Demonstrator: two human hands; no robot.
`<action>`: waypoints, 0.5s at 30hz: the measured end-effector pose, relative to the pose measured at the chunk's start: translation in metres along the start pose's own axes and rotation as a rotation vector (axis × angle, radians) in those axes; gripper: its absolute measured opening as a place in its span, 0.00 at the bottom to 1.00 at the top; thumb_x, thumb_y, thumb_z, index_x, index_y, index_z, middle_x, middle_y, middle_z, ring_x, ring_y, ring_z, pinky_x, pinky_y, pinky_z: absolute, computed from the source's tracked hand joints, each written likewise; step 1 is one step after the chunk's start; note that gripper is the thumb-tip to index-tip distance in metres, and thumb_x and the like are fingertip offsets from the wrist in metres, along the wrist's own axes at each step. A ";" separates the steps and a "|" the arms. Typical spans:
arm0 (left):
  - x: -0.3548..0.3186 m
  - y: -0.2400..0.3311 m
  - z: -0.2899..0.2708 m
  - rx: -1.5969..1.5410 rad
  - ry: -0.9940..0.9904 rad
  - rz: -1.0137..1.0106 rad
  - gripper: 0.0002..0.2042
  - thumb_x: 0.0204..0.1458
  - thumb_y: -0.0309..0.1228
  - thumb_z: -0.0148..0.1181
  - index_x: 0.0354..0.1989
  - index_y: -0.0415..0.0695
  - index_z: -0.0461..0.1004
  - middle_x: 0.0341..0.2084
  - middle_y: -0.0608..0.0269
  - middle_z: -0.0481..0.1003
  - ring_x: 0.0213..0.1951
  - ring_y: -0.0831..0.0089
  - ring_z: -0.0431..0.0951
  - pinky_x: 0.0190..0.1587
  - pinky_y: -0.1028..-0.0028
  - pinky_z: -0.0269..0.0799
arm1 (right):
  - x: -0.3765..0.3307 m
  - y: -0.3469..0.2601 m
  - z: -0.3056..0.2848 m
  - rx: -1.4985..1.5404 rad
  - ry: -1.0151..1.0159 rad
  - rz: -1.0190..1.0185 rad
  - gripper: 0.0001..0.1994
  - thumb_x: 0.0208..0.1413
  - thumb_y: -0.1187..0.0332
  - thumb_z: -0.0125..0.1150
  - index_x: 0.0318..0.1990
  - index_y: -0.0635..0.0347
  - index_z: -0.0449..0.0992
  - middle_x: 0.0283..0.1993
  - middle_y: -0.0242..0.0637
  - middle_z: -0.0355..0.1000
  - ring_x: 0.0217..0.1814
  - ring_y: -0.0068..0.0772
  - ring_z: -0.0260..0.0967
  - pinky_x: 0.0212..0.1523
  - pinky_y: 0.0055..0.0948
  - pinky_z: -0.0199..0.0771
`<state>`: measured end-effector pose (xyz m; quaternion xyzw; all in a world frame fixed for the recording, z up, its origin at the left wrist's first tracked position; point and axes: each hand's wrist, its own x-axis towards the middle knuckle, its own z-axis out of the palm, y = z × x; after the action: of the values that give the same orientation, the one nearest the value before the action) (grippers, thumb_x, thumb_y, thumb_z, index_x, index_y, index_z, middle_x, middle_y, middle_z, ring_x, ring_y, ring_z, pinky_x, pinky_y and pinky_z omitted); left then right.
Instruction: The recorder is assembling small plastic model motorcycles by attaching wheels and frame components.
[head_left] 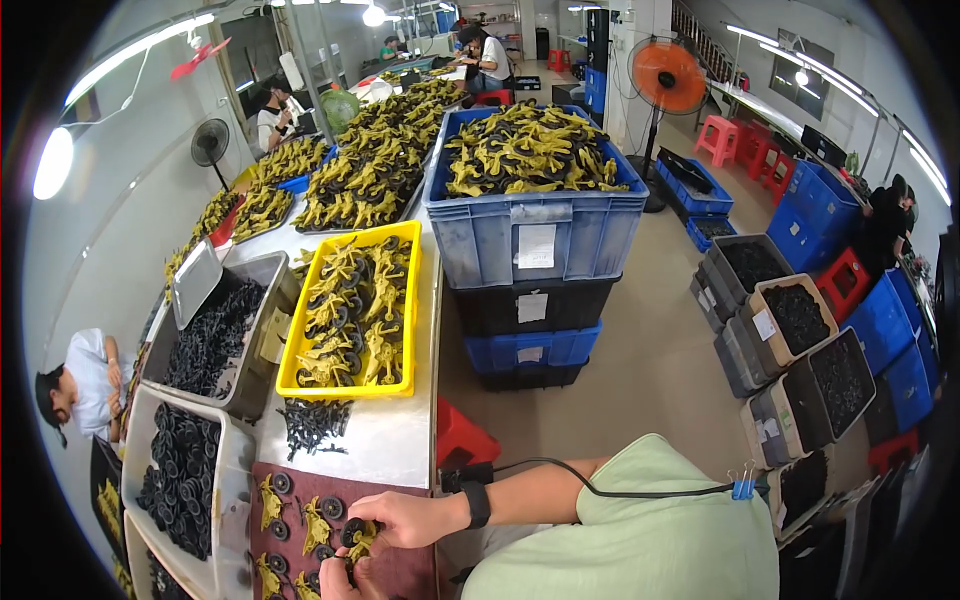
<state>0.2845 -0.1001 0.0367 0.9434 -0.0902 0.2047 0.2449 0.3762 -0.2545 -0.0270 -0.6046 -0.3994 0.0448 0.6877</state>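
My right hand [394, 518], with a black band at the wrist, is closed round a small toy motorcycle [362, 540] with a yellow body and a black wheel. My left hand [350, 582], partly cut off by the lower edge, pinches the same toy from the near side. Beneath them lies a dark red mat [400, 578], where several yellow motorcycle bodies [316, 524] and loose black wheels [331, 507] are laid out. Just beyond the mat is a small heap of thin black parts [314, 424] on the metal table [385, 438].
A yellow tray [287, 385] of yellow-and-black toys stands past the heap. Grey bins [236, 458] of wheels and black parts line the left. A tall stack of crates [540, 250] stands right of the table. Co-workers [92, 385] sit along the far side.
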 end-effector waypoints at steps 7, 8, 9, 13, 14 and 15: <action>-0.006 -0.026 -0.002 0.027 0.023 0.064 0.12 0.42 0.22 0.59 0.38 0.37 0.75 0.36 0.53 0.76 0.39 0.58 0.74 0.47 0.65 0.64 | 0.010 -0.006 0.001 -0.041 -0.118 0.069 0.18 0.46 0.77 0.64 0.47 0.63 0.71 0.44 0.42 0.69 0.49 0.40 0.68 0.47 0.32 0.71; -0.004 -0.024 0.002 0.069 0.150 0.123 0.13 0.38 0.22 0.62 0.36 0.40 0.77 0.33 0.60 0.77 0.38 0.61 0.75 0.48 0.65 0.62 | 0.012 -0.001 0.000 -0.170 -0.075 -0.144 0.20 0.47 0.81 0.59 0.50 0.62 0.70 0.54 0.45 0.66 0.59 0.42 0.64 0.56 0.31 0.67; 0.003 -0.023 0.006 0.094 0.150 0.213 0.14 0.39 0.21 0.61 0.38 0.40 0.77 0.35 0.61 0.77 0.43 0.61 0.75 0.51 0.61 0.61 | 0.007 0.000 -0.006 -0.261 0.017 -0.174 0.24 0.51 0.85 0.52 0.58 0.62 0.65 0.62 0.46 0.60 0.66 0.42 0.57 0.63 0.33 0.62; 0.009 -0.009 -0.001 0.329 0.311 0.309 0.13 0.38 0.25 0.65 0.35 0.52 0.80 0.39 0.66 0.76 0.48 0.58 0.73 0.51 0.57 0.62 | -0.003 -0.004 -0.010 0.533 0.131 0.335 0.21 0.67 0.64 0.46 0.61 0.69 0.61 0.55 0.39 0.67 0.59 0.29 0.65 0.60 0.31 0.67; 0.006 -0.008 -0.002 0.362 0.296 0.316 0.13 0.37 0.26 0.67 0.34 0.55 0.81 0.40 0.66 0.75 0.48 0.58 0.72 0.52 0.56 0.62 | -0.003 -0.012 -0.013 0.463 0.063 0.334 0.23 0.66 0.60 0.47 0.60 0.70 0.61 0.54 0.39 0.69 0.57 0.28 0.66 0.58 0.28 0.67; 0.001 -0.010 -0.004 0.375 0.277 0.322 0.13 0.37 0.25 0.67 0.33 0.56 0.81 0.43 0.65 0.74 0.50 0.58 0.71 0.53 0.56 0.62 | 0.000 -0.026 -0.014 0.383 -0.041 0.405 0.24 0.65 0.60 0.50 0.60 0.71 0.61 0.56 0.40 0.68 0.58 0.27 0.66 0.57 0.27 0.67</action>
<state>0.2864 -0.0898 0.0356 0.9089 -0.1650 0.3810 0.0403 0.3733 -0.2727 -0.0035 -0.5300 -0.2687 0.2682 0.7582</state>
